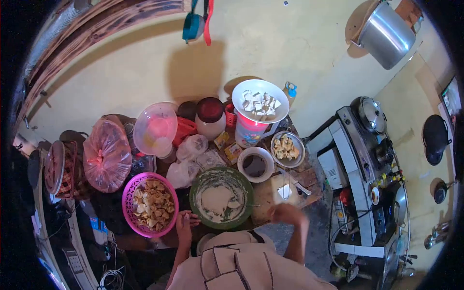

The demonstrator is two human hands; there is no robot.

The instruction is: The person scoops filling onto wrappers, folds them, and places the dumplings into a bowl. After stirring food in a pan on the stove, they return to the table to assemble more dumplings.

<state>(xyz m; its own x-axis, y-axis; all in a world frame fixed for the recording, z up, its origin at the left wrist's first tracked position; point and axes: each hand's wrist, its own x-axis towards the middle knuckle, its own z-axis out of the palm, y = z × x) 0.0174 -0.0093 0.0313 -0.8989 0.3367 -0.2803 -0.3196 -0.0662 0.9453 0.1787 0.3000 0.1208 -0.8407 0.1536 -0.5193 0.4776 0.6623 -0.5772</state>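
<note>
My left hand [187,221] is at the lower left rim of a green bowl [195,189] of white batter, its fingers apart and nothing visible in them. To its left stands a pink basket [126,202] full of light brown pieces. My right hand [285,213] is over the near edge of the wooden board [263,197], blurred, its fingers not clearly shown. Beyond it on the board lie a white piece [285,192] and a knife [302,188]. A spoon-like handle [254,205] sticks out over the green bowl's right rim.
Behind the green bowl are a bowl of dark liquid [254,166], a strainer of pieces [286,147] and a white bowl of white cubes [260,102] on a tall container. Plastic bags [107,154] crowd the left. A stove [362,145] stands at the right.
</note>
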